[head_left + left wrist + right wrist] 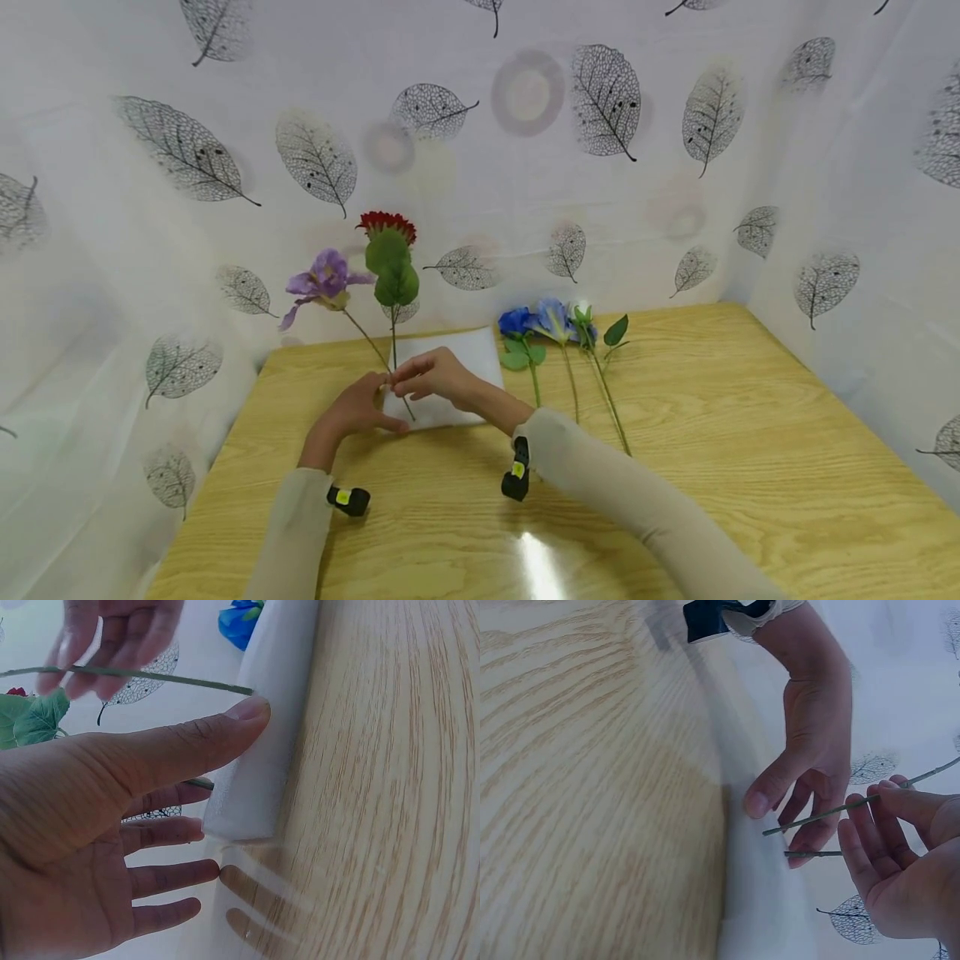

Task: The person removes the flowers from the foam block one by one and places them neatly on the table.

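Note:
My right hand (442,382) pinches the stem of a purple iris (324,279) between thumb and fingers. The iris leans to the left, and its bare stem end (244,690) lies close to the white foam block (457,417). My left hand (352,412) is at the block's left end with its fingers fairly straight, the thumb tip by the foam beside the iris stem. A red flower (388,223) with round green leaves rises upright behind the hands. Its lower stem (810,854) passes by the left fingers; whether it is in the foam cannot be told.
On the wooden table (712,467), right of the block, lie a blue rose (516,322), a pale blue flower (552,320) and another green-stemmed flower (583,317). A leaf-print curtain (525,192) hangs behind and at the sides.

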